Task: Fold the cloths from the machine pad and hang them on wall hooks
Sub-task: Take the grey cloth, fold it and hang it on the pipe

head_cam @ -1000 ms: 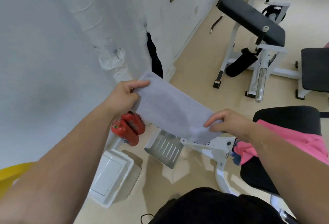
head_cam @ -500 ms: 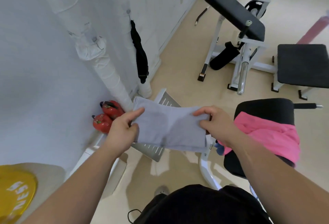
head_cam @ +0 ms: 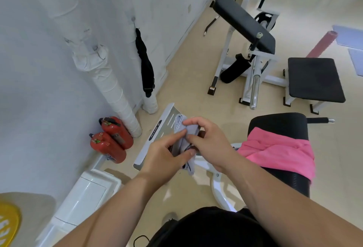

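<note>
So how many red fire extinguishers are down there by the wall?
2. Both lie side by side on the floor by the wall: one nearer the white box, the other beside the wrapped pipe.

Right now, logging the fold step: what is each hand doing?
Left hand: closed on the grey cloth.
Right hand: closed on the same grey cloth, pinching its fold.

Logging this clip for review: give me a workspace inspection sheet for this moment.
Surface: black machine pad, partly covered.
Job's things: grey cloth bunched between both hands; pink cloth on the pad; black cloth hanging from a wall hook.
Clutter: two red extinguishers, white box.
Grippers: left hand and right hand pinch the grey cloth.
Cables: black cord by the feet.
Surroundings: white wall, weight benches.
</note>
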### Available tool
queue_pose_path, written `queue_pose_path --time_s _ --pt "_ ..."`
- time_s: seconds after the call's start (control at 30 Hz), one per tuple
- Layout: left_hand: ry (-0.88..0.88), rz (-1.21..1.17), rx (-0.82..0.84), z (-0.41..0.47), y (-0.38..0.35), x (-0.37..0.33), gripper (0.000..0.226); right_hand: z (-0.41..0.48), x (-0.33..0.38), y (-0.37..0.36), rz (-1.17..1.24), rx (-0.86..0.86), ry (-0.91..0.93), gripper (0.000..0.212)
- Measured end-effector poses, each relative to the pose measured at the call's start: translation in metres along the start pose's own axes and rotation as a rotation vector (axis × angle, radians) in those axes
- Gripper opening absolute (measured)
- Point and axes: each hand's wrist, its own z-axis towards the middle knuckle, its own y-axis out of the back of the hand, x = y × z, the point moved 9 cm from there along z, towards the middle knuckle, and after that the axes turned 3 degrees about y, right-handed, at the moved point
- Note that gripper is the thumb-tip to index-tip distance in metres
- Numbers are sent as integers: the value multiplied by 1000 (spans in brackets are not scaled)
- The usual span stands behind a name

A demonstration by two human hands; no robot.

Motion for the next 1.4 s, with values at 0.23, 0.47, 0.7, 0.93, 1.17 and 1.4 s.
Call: queue_pose_path --time_s 0.23,0.47,0.7,0.93,1.17,1.4 --pt "-42 111 -75 5 6 -4 54 -2 1 3 40 22 41 50" --pt "9 -43 340 14 7 -26 45 -2 10 17 -211 235 110 72" --pt "265 -470 339 14 19 -1 64 -2 6 38 15 -7 30 55" --pt "196 -516 -6 13 23 12 90 -2 -2 49 176 -88 -99 45" --pt "60 -368 -126 12 51 -14 49 -3 16 24 0 119 -71 29" --pt "-11 15 -27 1 95 -22 71 13 56 -23 -280 260 54 77"
